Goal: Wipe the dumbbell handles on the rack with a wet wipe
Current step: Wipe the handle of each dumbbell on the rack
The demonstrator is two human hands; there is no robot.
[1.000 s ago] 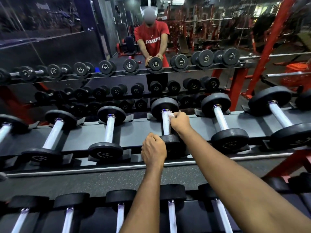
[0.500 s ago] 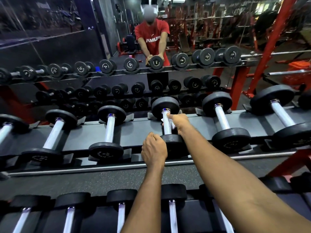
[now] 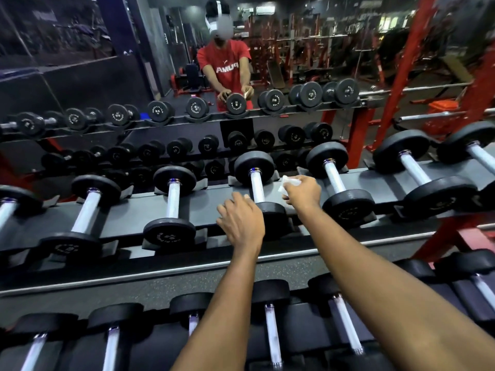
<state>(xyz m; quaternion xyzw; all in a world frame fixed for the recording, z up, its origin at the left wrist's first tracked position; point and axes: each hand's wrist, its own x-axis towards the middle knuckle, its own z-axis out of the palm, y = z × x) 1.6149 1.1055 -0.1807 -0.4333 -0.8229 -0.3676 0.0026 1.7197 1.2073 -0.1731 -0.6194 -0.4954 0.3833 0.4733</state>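
White crumpled wet wipe pinched in right hand, beside chrome handle

Gym, dumbbell rack, wall mirror, red machines

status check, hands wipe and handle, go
Right hand clutching the wet wipe, off the handle, just right of it. Left hand open beside the near weight head. Nothing blocking.

I read "AMUP" in white on the red shirt in the mirror. The dumbbell end caps carry marks too small for me to make out.
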